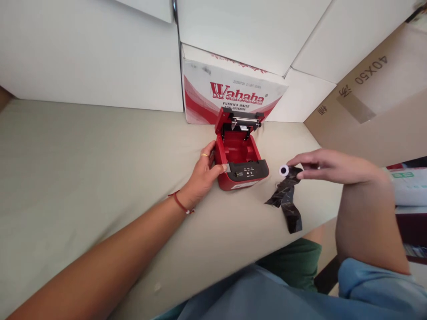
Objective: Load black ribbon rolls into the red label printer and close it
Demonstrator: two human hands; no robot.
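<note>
A small red printer (243, 149) with a black front panel sits on the table, its lid raised and its red bay showing. My left hand (201, 174) grips its left side, thumb on the front left corner and fingers along the side wall. To the right of the printer, my right hand (328, 165) pinches a roll of black ribbon (292, 174) between thumb and fingers. The roll's white core end faces the printer, and crumpled strips of black film hang down from it toward the table's front edge. The roll is apart from the printer.
Behind the printer stands a red and white Wahaha water carton (233, 89), among large white boxes (100, 53). A brown cardboard box (373, 80) stands at the right. The pale green table (83, 178) extends to the left.
</note>
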